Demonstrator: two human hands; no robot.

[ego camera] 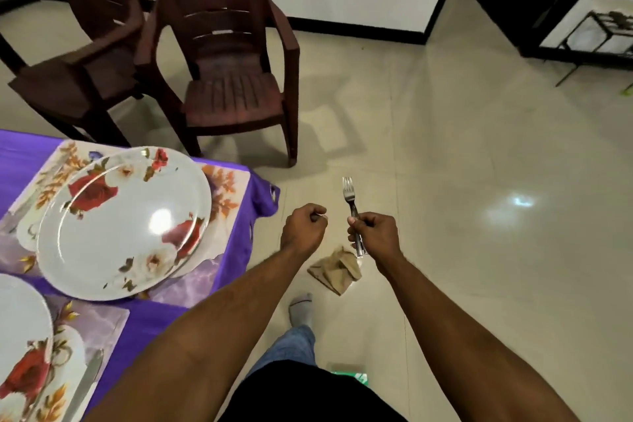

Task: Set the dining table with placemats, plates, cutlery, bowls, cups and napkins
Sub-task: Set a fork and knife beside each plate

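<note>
Right hand (375,233) pinches a slim steel fork (351,207) by its handle, tines up. Left hand (303,224) curled into a fist (contents unclear). Below both, crumpled brown paper (334,269) on glossy tile. Left of the hands: round floral plate (123,223) on patterned placemat (222,192), purple cloth. Beyond, slatted brown plastic chairs (226,62).

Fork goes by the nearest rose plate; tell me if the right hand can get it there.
Probably yes: the right hand holds the fork off the table corner, nothing between it and the plate.
</note>
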